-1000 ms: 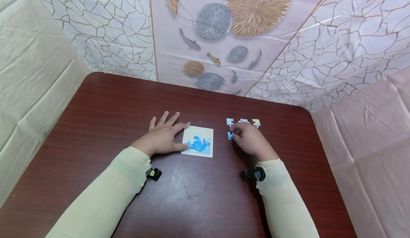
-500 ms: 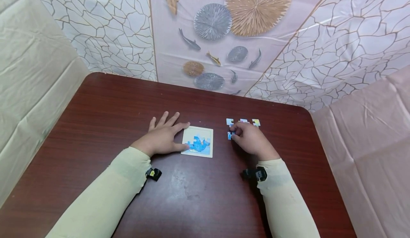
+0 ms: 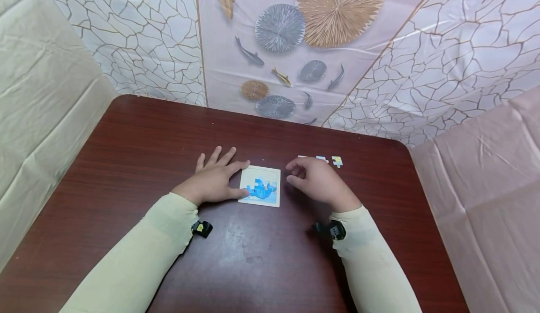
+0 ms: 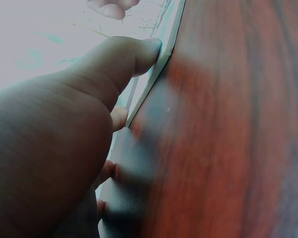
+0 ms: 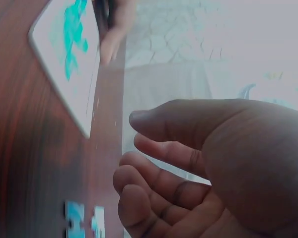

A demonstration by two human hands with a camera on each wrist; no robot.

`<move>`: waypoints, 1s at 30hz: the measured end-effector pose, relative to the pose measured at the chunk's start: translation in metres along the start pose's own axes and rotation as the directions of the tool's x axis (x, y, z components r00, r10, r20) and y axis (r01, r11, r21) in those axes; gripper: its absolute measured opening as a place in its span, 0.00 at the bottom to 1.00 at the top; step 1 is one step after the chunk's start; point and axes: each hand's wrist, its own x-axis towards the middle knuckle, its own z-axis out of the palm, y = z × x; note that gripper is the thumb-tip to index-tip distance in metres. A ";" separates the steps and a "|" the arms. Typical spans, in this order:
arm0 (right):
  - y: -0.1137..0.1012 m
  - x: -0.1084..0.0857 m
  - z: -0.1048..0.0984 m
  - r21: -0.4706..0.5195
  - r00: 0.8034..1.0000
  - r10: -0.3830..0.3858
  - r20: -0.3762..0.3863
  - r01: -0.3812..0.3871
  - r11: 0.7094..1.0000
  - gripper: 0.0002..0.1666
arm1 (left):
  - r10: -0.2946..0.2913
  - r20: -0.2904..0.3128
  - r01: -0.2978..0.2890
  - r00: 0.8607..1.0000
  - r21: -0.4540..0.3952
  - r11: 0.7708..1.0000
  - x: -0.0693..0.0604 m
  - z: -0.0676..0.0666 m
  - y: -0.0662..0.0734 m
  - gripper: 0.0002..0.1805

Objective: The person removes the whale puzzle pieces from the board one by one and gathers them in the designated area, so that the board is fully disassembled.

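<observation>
A small square jigsaw board (image 3: 273, 170) with a pale border lies mid-table, part of a blue picture (image 3: 262, 189) assembled in it. My left hand (image 3: 215, 182) spreads beside it, thumb and index fingertip on its left edge; the left wrist view shows the thumb (image 4: 146, 52) pressing the rim. Just right of the board hovers my right hand (image 3: 318, 182), fingers loosely bent. In the right wrist view there is a gap between its thumb (image 5: 161, 121) and fingers, and nothing shows between them. Loose jigsaw pieces (image 5: 75, 218) lie below that hand; in the head view it covers some.
Behind the right hand, a yellowish jigsaw piece (image 3: 337, 161) and a bluish one (image 3: 321, 158) lie on the dark red-brown table (image 3: 168, 125). A patterned cloth (image 3: 270, 69) hangs along the table's back edge, with plain cloth at both sides.
My right hand has moved left from the loose pieces toward the board, and its thumb and fingertips have parted. The left hand and the board stay where they were.
</observation>
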 end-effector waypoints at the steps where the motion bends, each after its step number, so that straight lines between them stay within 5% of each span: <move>1: -0.004 0.001 0.002 0.005 1.000 -0.013 0.007 0.013 1.000 0.15 | -0.002 0.000 0.002 1.000 -0.001 1.000 0.000 0.000 0.000 0.51; 18: -0.034 0.013 0.041 -0.071 0.987 -0.159 0.031 0.160 0.985 0.18 | 0.004 0.002 -0.004 1.000 0.004 1.000 0.001 0.000 0.000 0.51; 30: -0.034 0.018 0.050 -0.151 0.987 -0.158 0.045 0.163 0.975 0.30 | -0.003 0.007 0.003 1.000 0.006 1.000 0.000 -0.001 0.000 0.51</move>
